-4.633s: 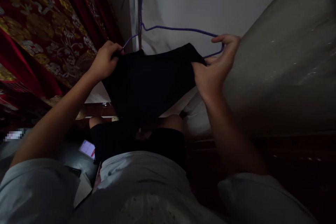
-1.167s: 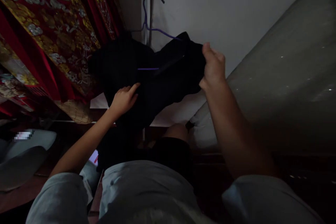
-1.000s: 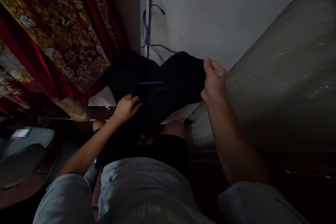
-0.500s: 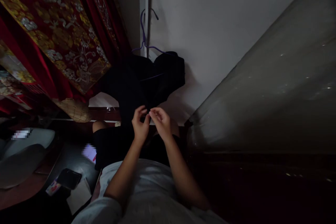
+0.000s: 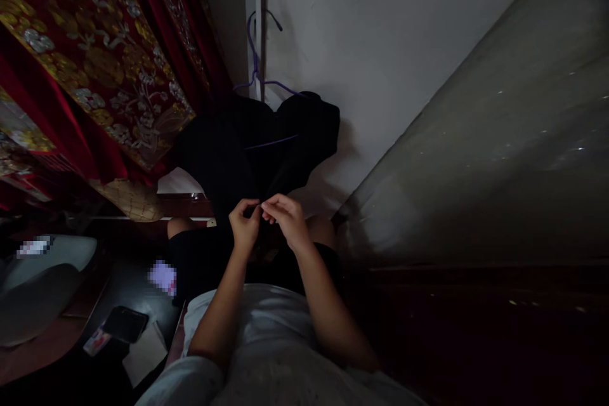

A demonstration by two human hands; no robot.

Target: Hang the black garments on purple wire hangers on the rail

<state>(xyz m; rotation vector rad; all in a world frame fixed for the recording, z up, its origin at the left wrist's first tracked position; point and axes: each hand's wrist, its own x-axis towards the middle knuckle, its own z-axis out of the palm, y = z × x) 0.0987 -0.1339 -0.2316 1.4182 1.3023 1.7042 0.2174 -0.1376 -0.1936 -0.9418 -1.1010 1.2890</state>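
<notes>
A black garment point(image 5: 214, 146) hangs in front of me on a purple clothes hanger point(image 5: 254, 70), its neck open in a V that runs down to my fingers. At the bottom of that V, my left hand point(image 5: 245, 222) pinches the dark cloth between thumb and forefinger. Close beside it, almost touching fingertip to fingertip, my right hand point(image 5: 285, 216) pinches the garment's front too. Any small part between the fingertips is too dark to make out. The lower part of the garment merges with my dark shorts.
Red cloth with gold and silver embroidery point(image 5: 109, 57) hangs at the left. A pale wall point(image 5: 361, 44) stands behind the hanger, with a grey shiny sheet point(image 5: 476, 158) slanting along the right. At lower left, a dark phone point(image 5: 125, 324) lies near white paper point(image 5: 145, 354) and a grey seat point(image 5: 42, 298).
Both hands have shifted slightly left in the view. The left fingers, spread apart before, have closed into a pinch, and the right fingertips have drawn together on the cloth.
</notes>
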